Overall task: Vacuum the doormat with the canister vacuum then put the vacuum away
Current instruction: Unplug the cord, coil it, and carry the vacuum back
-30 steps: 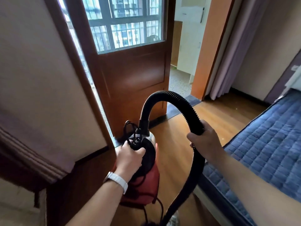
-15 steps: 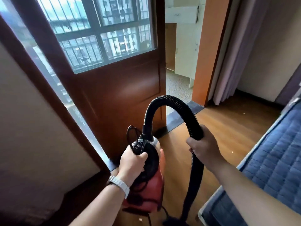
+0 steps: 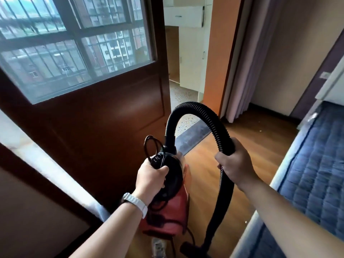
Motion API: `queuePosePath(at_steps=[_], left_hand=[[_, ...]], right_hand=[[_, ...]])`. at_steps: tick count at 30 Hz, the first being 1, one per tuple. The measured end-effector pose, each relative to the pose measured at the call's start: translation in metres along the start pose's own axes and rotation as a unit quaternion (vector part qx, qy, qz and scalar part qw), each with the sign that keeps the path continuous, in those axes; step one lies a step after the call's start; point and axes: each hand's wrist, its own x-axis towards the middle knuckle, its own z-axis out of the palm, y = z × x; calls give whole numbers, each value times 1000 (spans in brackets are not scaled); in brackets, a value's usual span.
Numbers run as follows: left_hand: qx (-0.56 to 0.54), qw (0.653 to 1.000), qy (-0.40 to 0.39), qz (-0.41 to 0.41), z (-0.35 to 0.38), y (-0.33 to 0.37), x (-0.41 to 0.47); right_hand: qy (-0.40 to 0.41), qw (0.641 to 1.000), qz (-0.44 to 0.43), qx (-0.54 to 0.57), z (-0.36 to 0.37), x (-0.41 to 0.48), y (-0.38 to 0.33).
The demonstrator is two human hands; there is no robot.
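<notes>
1. Gripping the black top handle of the red canister vacuum (image 3: 167, 218), the left hand (image 3: 150, 178) has its fingers curled tightly round that handle, thumb over the top. A white wristband (image 3: 136, 202) sits on the wrist.
2. The vacuum hangs from that hand with its hose end uppermost. It is low in front of the person and just beside the dark brown door (image 3: 104, 123) with its glass pane.
3. A black ribbed hose (image 3: 191, 105) rises from the vacuum's upper end, arches over and drops on the right side toward the bottom edge of the view.
4. The right hand (image 3: 235, 165) holds the falling side of the hose, its fingers closed round it.
5. A loop of black cord (image 3: 147, 146) stands up next to the handle, right by the left hand.
6. The grey doormat (image 3: 195, 134) lies on the floor at the open doorway. It is beyond the vacuum, seen under the hose arch, well apart from both hands.
7. Wooden floor (image 3: 208, 164) runs between the door and a bed (image 3: 312, 164) with a blue quilted mattress on the right.
8. A pale curtain (image 3: 247, 62) hangs beside the orange door frame, and a white cabinet (image 3: 188, 53) stands past the doorway.
9. The dark piece (image 3: 188, 251) near the foot of the hose is perhaps the floor nozzle; it is too blurred to be sure.
</notes>
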Motion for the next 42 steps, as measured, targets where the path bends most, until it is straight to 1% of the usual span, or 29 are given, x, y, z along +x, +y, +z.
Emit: queuePosePath(at_steps=[5,10,14,18,23,27,33,37,40,42], left_hand=[[11,998,-61,3,25,10,94],[4,995,-100,-3,35,37,187],[36,991,-127,32,45,60,259],[66,987,-139,53,58,77,308],[74,983,-161,58,85,110,350],[59,979,-188,47,117,125,376],[90,973,-208,48,187,159,422],[126,966,-215,65,243,197,452],[120,967,-209,79,287,228,471],[125,965,-204,104,312,246,483]], right_hand=[[49,998,39,-21,26,72,14],[64,994,59,-64,52,144,6],[114,988,63,-82,72,194,-3],[134,984,83,-82,76,224,-1],[145,982,89,-80,75,269,5],[160,979,98,-75,65,311,18],[162,979,111,-64,36,390,49],[176,976,123,-40,-1,446,67],[190,973,128,-30,-33,488,77],[195,972,129,-25,-52,513,82]])
